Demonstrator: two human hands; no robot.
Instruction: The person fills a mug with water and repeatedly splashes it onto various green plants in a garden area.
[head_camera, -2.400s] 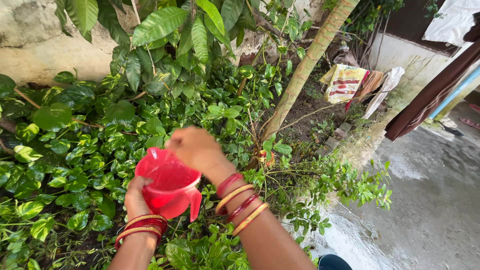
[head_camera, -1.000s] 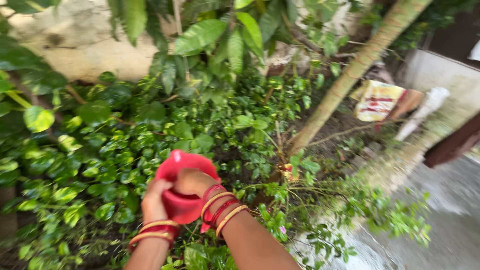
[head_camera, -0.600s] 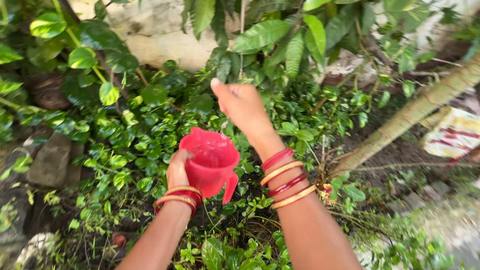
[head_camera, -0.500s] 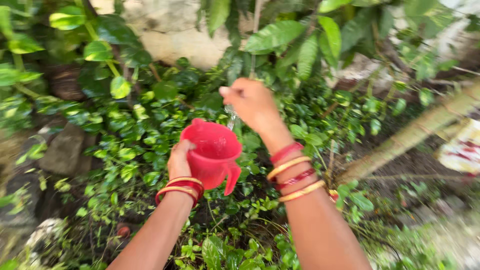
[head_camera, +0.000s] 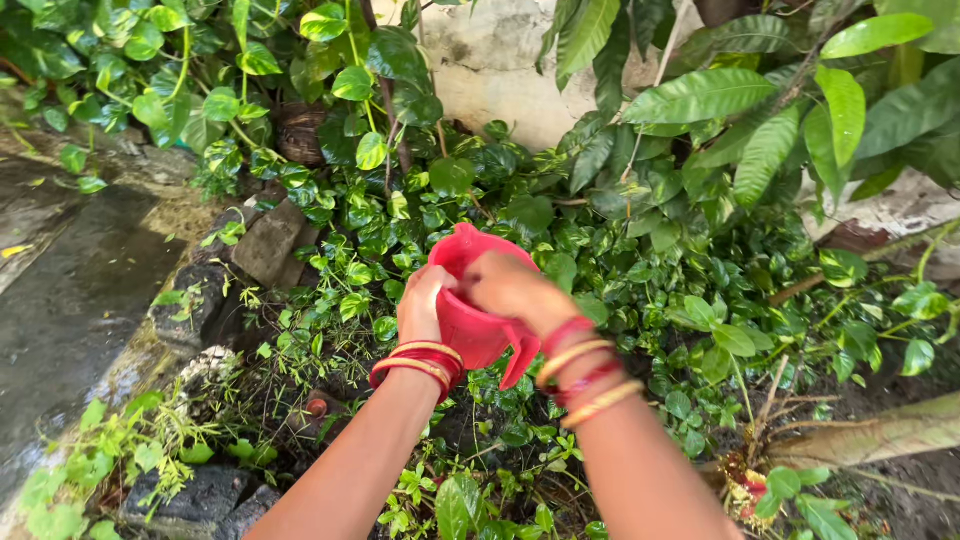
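Mug: a red plastic mug (head_camera: 470, 320) with a handle is held in mid-scene above low green leaves (head_camera: 360, 240).
Left hand: the left hand (head_camera: 422, 305) is wrapped round the mug's left side, fingers clamped on it.
Right hand: the right hand (head_camera: 515, 290) is laid over the mug's rim; whether its fingers are apart or together cannot be told.
Wrists: red and gold bangles (head_camera: 585, 375) are worn.
Far: a pale wall (head_camera: 500, 60) is seen behind the plants.
Left: a wet grey pavement (head_camera: 60, 300) is seen.
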